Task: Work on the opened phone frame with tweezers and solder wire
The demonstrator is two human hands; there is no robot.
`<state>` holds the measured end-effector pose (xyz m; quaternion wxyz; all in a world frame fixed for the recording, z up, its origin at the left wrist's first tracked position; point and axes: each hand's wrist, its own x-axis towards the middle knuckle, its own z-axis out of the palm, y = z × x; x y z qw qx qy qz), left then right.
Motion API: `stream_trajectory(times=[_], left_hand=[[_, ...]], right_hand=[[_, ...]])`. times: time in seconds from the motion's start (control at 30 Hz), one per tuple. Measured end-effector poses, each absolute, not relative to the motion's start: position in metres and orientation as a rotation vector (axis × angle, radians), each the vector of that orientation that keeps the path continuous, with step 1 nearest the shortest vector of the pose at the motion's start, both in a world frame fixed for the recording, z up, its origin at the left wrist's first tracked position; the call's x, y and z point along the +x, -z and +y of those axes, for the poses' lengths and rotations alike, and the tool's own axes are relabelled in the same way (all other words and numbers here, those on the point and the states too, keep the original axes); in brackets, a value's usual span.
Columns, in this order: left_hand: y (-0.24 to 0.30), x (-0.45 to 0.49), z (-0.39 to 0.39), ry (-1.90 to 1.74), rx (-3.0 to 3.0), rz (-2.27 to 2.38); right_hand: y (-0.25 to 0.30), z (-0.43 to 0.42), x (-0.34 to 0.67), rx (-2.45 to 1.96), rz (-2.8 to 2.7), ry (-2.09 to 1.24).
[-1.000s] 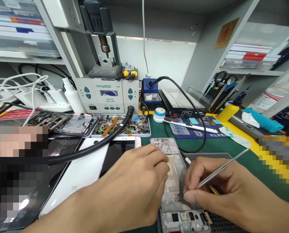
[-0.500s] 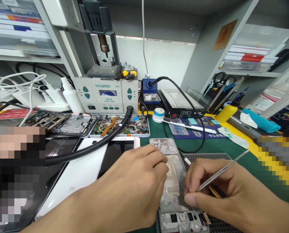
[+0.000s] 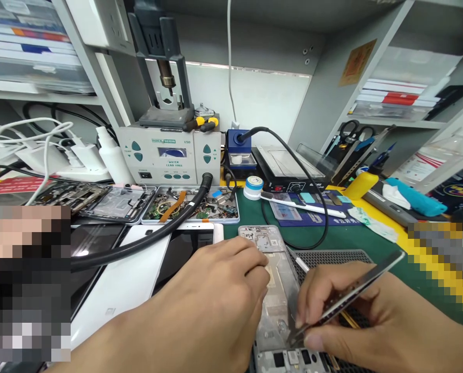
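An opened phone frame [image 3: 276, 305], grey with a bare metal middle, lies lengthwise before me on a dark perforated mat. My left hand [image 3: 216, 295] curls over its left edge, fingers bent and closed; their tips are hidden behind the knuckles. Between thumb and fingers my right hand [image 3: 344, 311] pinches metal tweezers [image 3: 356, 292]. Their tips point down-left, at the lower part of the frame, just above a strip of dark and silver parts [image 3: 293, 357]. Whether the tips grip anything is too small to tell. A translucent film edge [image 3: 291, 282] shows along the frame's right side.
The perforated mat [image 3: 344, 256] carries a white-ended cable. Behind stand a hot air station [image 3: 169, 155], a parts tray [image 3: 231, 212], a white jar [image 3: 254, 187] and a brush [image 3: 305, 204]. White phones [image 3: 138, 274] lie left, under a thick black hose [image 3: 138, 248].
My right hand has turned the tweezers, so their broad perforated side now shows and their tips reach the frame's lower part. My left hand stays nearly in place.
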<state>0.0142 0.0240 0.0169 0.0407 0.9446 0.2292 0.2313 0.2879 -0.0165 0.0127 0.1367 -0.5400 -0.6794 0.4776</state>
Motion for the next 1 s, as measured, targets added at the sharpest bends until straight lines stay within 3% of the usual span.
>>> stream_trajectory(times=[1.0], left_hand=[[-0.0178, 0.0133, 0.0176, -0.638, 2.862, 0.800]], right_hand=[[-0.0121, -0.0150, 0.2896, -1.503, -1.941, -1.362]])
